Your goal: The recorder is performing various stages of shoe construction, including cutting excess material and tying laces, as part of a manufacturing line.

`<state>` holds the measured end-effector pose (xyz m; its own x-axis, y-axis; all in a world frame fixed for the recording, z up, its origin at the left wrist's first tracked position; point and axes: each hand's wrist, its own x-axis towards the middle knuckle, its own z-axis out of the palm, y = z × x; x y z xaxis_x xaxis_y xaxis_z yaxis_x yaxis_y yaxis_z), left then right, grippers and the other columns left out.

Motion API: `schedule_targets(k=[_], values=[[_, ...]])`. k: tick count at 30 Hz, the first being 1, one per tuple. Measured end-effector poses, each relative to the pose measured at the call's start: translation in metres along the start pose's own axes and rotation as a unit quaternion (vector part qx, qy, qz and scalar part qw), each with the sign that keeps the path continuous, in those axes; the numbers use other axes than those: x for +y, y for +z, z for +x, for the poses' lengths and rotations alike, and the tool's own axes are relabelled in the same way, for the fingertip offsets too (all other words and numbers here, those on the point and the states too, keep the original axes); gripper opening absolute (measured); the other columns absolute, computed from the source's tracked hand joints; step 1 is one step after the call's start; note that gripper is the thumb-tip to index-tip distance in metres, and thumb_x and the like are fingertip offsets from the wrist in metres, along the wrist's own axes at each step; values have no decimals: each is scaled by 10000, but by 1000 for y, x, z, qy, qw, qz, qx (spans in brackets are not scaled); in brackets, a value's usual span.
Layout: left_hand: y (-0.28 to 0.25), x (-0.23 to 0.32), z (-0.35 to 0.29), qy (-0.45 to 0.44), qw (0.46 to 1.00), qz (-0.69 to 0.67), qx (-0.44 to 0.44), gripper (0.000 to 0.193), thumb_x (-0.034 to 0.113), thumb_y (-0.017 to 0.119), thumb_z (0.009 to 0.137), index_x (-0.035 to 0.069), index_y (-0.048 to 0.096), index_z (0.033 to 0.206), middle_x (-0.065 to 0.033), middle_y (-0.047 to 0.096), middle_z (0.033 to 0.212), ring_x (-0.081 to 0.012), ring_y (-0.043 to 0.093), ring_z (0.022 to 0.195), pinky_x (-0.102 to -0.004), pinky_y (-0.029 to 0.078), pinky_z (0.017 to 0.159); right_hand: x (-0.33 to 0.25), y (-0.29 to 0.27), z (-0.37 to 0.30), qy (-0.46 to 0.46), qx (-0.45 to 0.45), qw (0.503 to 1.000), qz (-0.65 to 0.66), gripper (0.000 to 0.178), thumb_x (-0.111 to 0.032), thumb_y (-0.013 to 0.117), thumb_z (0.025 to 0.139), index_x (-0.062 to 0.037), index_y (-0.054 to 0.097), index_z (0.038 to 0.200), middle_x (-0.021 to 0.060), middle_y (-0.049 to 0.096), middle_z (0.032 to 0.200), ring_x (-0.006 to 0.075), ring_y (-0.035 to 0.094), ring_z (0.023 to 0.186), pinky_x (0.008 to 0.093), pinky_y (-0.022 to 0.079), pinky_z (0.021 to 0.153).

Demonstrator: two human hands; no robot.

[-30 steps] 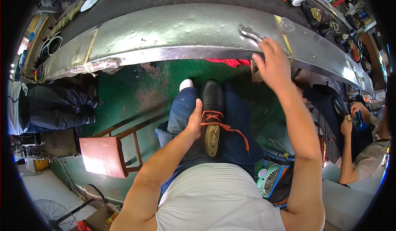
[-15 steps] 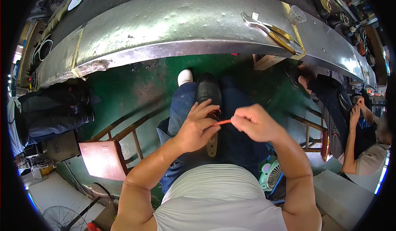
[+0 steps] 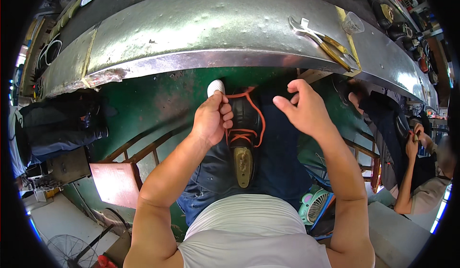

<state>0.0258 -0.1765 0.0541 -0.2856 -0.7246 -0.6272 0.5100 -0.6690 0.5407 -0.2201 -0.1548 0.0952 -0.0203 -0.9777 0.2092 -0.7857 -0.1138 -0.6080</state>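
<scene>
A black shoe (image 3: 245, 111) rests on my lap, toe away from me. A worn yellowish-brown shoe last (image 3: 243, 166) fills its opening. An orange lace (image 3: 262, 124) crosses the front of the opening and loops loosely over the shoe's right side. My left hand (image 3: 212, 118), left of the shoe, is closed with thumb and finger pinching the lace. To the right of the shoe my right hand (image 3: 306, 109) is raised in the air, thumb and fingers apart, holding nothing.
A dented metal-topped bench (image 3: 191, 23) runs across ahead. On it lie yellow-handled pliers (image 3: 327, 52) and a clear plastic cup (image 3: 353, 24). A stool (image 3: 115, 182) stands at left, a small green fan (image 3: 311, 205) by my right side. Another person (image 3: 421, 172) sits at right.
My hands have moved apart, left hand forward and left with the lace, right hand up and right after letting go of it. The shoe's opening and last now show more fully.
</scene>
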Motion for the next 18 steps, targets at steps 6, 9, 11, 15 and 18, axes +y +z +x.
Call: schedule_targets(k=[6,9,11,15,18], values=[[-3,-4,0,-50,998,31,-14,210,309,517,1024,106,514,972,22,437,723,-107,419,627,-265,354,532,9,49,-56,288,-425,814,272,430,-423,640,974,-6,650,868,40,647,707,104,580,569,275,459,520],[0,-4,2,-48,986,142,-71,224,242,574,978,55,550,1099,0,489,757,-125,492,659,-287,410,555,4,58,-68,279,-196,819,461,274,-264,599,1012,-35,658,874,20,637,775,91,585,665,236,463,610],[-2,-7,-3,13,916,359,-179,357,172,635,932,0,573,1238,-59,579,860,-153,598,741,-322,505,651,2,60,-61,113,-12,856,504,126,-117,591,993,-17,667,983,91,672,974,143,629,924,291,498,818],[24,-6,-14,347,694,541,-325,234,212,590,989,38,657,1130,-73,656,895,-132,622,786,-306,511,718,-39,44,-20,-223,-78,926,293,209,-176,665,937,-3,665,1054,158,705,1067,300,680,980,356,518,887],[12,11,-17,-50,829,498,-250,242,225,574,1009,33,675,1114,-69,684,903,-127,630,797,-288,506,704,-28,16,-26,-29,-278,944,175,204,-224,686,920,-23,678,951,109,718,912,293,697,830,381,538,793]])
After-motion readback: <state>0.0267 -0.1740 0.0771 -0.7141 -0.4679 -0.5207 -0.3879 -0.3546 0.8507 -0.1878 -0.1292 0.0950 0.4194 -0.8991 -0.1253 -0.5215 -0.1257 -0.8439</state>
